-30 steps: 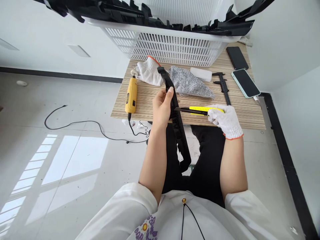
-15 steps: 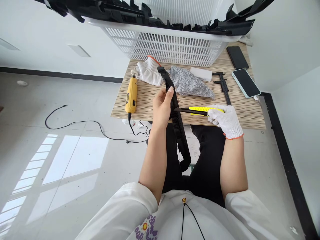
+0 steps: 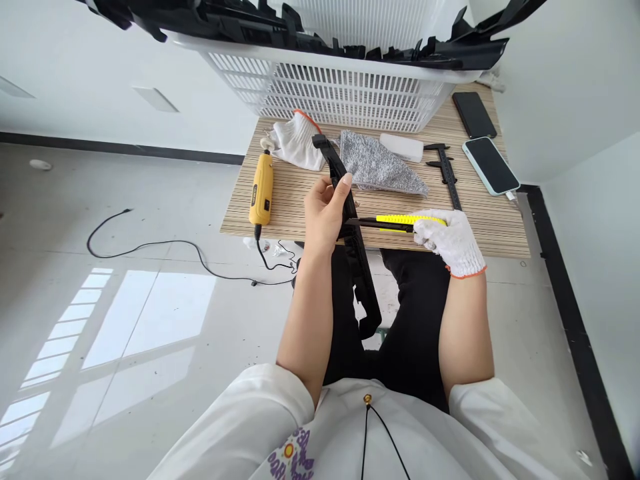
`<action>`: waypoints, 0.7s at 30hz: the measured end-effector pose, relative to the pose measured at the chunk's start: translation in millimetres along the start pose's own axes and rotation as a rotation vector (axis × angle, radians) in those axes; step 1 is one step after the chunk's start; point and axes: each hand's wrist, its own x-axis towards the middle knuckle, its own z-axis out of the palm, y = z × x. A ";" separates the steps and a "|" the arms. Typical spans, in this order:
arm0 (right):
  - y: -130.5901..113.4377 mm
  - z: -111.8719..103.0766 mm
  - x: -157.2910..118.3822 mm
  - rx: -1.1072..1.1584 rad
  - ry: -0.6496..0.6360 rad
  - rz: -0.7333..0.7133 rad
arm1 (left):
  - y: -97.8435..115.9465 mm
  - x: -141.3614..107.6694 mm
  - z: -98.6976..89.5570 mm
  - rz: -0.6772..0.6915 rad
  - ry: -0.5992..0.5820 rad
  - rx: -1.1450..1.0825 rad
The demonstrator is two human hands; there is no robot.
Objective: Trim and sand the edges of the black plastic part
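My bare left hand is closed round the upper part of a long black plastic piece, which slants from over the table down above my lap. A white knitted glove with an orange hem covers my right hand. It grips a yellow and black utility knife, whose dark blade end points left and meets the black piece beside my left thumb. Whether the blade touches or only overlaps the piece is hard to tell.
On the wooden table lie a yellow rotary tool, a white glove, a grey cloth, a white bottle-like object, a caliper and two phones. Behind stands a white basket with black parts.
The upper end of the black piece has tilted slightly left, and my left thumb has shifted a little to the right. The knife remains against or over the piece.
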 end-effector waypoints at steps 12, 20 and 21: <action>1.0 2.2 0.0 0.023 0.063 -0.023 | 0.8 -0.7 0.5 0.010 -0.003 0.037; 2.5 -0.1 1.4 0.086 0.089 -0.022 | 0.0 -0.5 0.3 0.031 0.004 0.075; 2.6 -0.9 1.4 0.078 0.061 -0.008 | -0.5 -0.3 0.1 0.031 0.000 0.080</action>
